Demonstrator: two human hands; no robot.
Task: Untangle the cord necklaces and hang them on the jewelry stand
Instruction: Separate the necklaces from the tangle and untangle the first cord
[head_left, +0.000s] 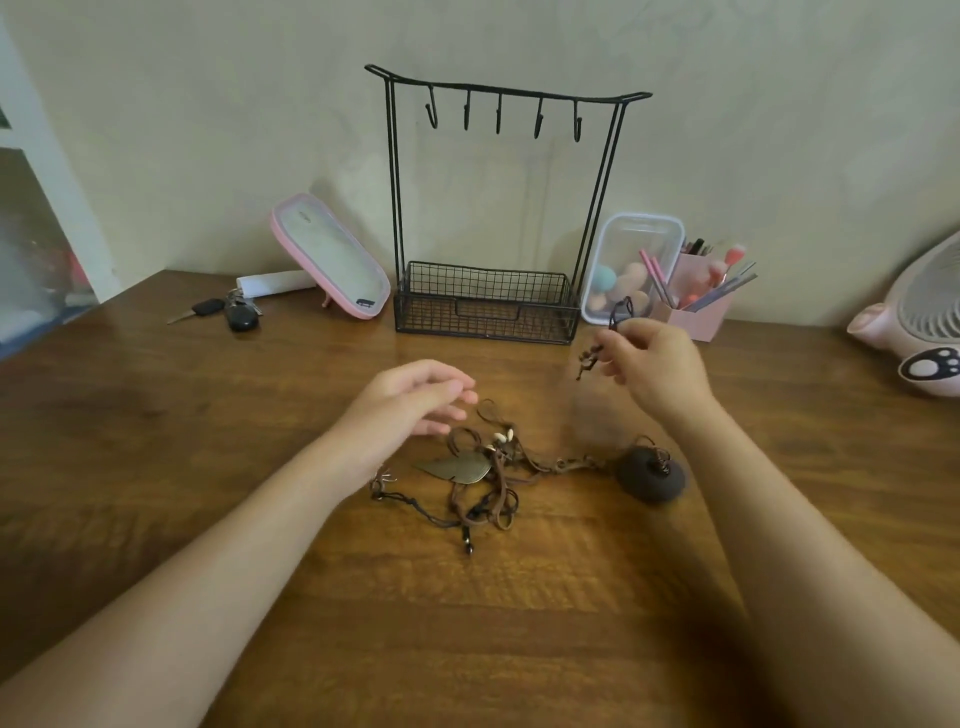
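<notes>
The cords (493, 483) lie in a knot on the table (208, 415), in front of the stand (488, 317). They look soft, thin and light, so a loose end is the best place to take hold. The leaf (460, 467) and dark stone (649, 475) likely add weight. The right hand (657, 371) pinches 1 cord end (589, 358), lifted up. The left hand (415, 400) is loose and holds nothing, just above the knot.

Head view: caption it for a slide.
Right hand pinches a dark cord above the tangled necklaces before the empty-hooked jewelry stand; left hand hovers open.
</notes>
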